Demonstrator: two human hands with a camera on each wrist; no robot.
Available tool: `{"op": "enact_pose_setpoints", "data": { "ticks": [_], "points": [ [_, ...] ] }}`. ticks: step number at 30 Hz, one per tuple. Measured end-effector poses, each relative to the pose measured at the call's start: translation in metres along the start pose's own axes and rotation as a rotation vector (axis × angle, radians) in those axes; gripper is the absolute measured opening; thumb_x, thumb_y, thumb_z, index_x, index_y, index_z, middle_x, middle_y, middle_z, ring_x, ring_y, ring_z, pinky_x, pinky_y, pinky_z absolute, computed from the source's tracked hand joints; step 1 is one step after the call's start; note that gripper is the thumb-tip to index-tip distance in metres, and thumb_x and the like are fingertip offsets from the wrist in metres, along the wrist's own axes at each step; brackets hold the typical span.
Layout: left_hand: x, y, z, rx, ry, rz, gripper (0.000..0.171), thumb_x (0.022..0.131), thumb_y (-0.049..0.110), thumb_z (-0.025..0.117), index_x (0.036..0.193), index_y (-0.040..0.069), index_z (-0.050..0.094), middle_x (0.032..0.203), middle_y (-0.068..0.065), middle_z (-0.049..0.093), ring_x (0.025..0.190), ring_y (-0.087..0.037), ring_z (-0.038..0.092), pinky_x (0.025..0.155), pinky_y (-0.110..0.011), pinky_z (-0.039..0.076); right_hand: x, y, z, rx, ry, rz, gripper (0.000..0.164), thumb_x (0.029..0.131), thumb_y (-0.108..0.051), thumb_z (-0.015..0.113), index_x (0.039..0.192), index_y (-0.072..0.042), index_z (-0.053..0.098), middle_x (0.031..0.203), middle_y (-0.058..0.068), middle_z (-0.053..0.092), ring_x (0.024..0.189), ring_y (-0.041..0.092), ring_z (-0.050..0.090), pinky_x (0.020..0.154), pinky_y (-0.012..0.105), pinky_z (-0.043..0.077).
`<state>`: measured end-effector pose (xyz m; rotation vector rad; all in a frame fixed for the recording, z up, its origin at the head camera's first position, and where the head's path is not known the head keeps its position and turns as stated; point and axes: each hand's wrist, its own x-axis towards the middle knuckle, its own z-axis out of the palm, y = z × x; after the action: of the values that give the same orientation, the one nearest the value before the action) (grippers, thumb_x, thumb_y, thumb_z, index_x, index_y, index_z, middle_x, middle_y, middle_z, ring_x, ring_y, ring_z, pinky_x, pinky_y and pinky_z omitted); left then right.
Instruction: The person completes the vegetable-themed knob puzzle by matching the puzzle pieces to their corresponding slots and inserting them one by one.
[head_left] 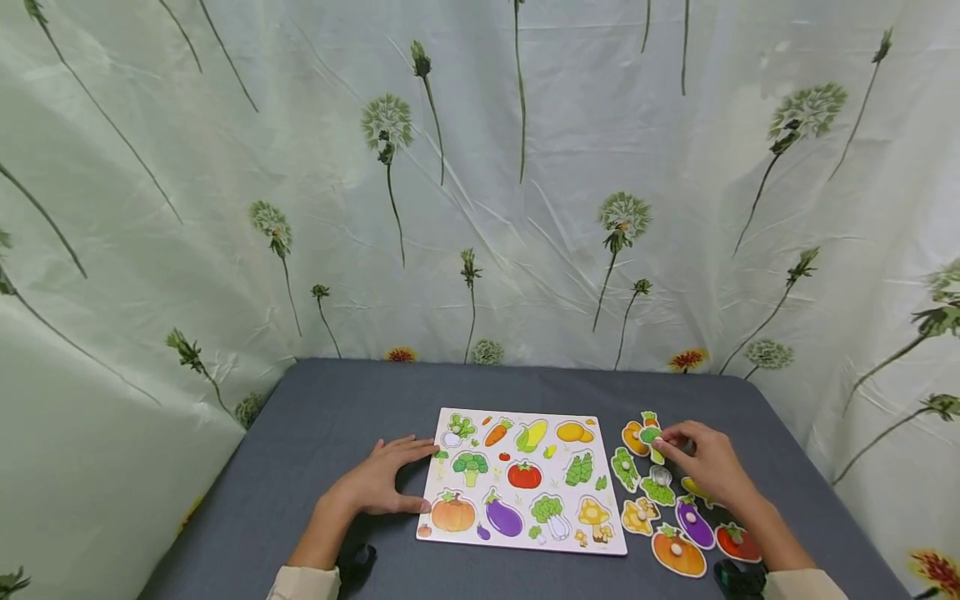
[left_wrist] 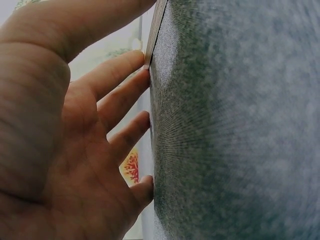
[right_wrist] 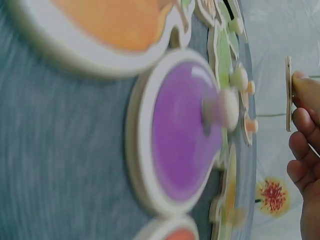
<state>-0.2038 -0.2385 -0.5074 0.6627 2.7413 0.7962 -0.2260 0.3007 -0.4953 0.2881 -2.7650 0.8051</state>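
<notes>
1. The left hand (head_left: 382, 477), fingers and thumb spread and gripping nothing, rests at the board's left edge, fingertips touching it; it seems to be steadying the board.
2. The board (head_left: 517, 540) lies flat on the table (head_left: 360, 408), at the middle. Its vegetable pictures show no knobbed pieces seated, so I judge the work to be near its start.
3. On the board's left side, in the middle row, is a broccoli picture (head_left: 470, 467), which looks like the match for the piece in hand.
4. Right of the board lie loose pieces: a mushroom (head_left: 637, 517) and pumpkin (head_left: 667, 560) on the near side, a carrot (head_left: 648, 416) at the far end, an eggplant (head_left: 690, 525) and tomato (head_left: 738, 546) further right.
5. The right hand (head_left: 703, 457) pinches a green piece (head_left: 650, 436), apparently the broccoli, between thumb and finger above the far end of the pile. The right wrist view shows it edge-on, raised; whether the pinch is on a knob, I cannot tell.
6. The step in hand looks like a pick-up. The next move calls for carrying the piece left over the board, keeping it level, aligning its stem toward the near side, and lowering it onto its match.
</notes>
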Motion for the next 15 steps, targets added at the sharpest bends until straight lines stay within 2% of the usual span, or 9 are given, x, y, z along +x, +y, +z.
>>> {"op": "enact_pose_setpoints", "data": {
  "ticks": [8,15],
  "points": [
    [0.0,0.0,0.0,0.002,0.0,-0.017,0.09,0.076,0.054,0.083,0.153,0.019,0.052,0.16,-0.009,0.047,0.153,-0.042,0.032,0.115,-0.081,0.008,0.005,-0.014,0.013,0.04,0.027,-0.071,0.01,0.092,-0.025,0.079,0.091,-0.017,0.073,0.083,-0.007,0.063,0.069,0.002,0.047,0.06,0.023,0.042],
    [-0.001,0.002,-0.001,0.004,-0.004,-0.015,0.09,0.077,0.054,0.083,0.153,0.018,0.051,0.16,-0.009,0.047,0.153,-0.042,0.031,0.115,-0.081,0.008,0.012,-0.035,0.026,0.093,-0.018,-0.072,0.01,0.094,-0.026,0.077,0.093,-0.017,0.073,0.083,-0.006,0.062,0.07,0.007,0.047,0.06,0.023,0.041]
  ]
}}
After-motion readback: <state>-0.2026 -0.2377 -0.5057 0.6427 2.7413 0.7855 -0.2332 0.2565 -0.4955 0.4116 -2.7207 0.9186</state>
